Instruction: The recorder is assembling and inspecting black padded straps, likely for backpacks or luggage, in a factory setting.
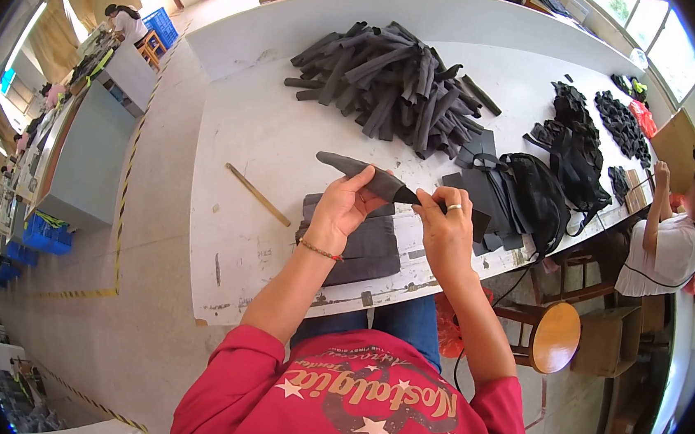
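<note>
Dk-gry pc, long w/ taper

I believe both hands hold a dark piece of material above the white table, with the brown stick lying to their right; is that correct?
Not quite: in the head view, the brown stick lies to their left. The left hand and right hand do hold the dark piece of material above the white table.

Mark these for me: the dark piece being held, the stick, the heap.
Dark piece (385, 185): head view, on the uncovered stretch just right of its middle.
Stick (258, 195): head view, about halfway along its length.
Heap (392, 80): head view, on the rolls near its middle.
</note>
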A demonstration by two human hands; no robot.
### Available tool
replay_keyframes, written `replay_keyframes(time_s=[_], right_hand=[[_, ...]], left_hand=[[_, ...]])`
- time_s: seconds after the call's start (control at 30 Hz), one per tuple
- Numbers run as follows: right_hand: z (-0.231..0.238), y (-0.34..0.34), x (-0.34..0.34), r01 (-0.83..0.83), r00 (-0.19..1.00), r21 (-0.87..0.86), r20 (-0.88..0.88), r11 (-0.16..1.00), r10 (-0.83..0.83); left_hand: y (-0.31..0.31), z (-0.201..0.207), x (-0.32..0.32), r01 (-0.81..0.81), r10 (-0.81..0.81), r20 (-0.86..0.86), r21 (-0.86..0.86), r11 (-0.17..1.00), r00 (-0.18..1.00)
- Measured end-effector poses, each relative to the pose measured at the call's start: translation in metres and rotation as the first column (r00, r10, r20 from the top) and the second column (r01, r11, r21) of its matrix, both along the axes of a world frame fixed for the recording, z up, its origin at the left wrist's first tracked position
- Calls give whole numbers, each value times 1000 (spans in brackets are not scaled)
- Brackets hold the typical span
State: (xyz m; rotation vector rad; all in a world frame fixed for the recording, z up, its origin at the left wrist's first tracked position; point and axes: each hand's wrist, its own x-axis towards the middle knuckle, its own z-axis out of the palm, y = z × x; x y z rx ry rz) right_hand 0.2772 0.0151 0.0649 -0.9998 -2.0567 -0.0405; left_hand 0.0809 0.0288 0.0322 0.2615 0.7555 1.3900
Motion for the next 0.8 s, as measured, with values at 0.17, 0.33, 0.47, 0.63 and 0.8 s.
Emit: replay_keyframes(time_s=[0.17, 0.33, 0.47, 0.63, 0.8], right_hand=[[-2, -3, -6, 48, 998, 54, 34, 997, -50], [-2, -8, -17, 71, 997, 39, 35, 997, -72], [-4, -15, -33, -8, 984, -112, -176, 994, -12], [-15, -25, -31, 2, 988, -123, -151, 992, -21], [-21, -14, -34, -166, 974, -69, -164, 984, 153]], left_hand=[[-7, 8, 4, 8, -5, -46, 66, 998, 999], [-22, 32, 24, -97, 137, -197, 200, 975, 971], [-20, 30, 34, -108, 142, -73, 349, 931, 987], [-10, 12, 32, -33, 118, -146, 485, 874, 982], [-22, 6, 48, -64, 79, -19, 413, 909, 997]])
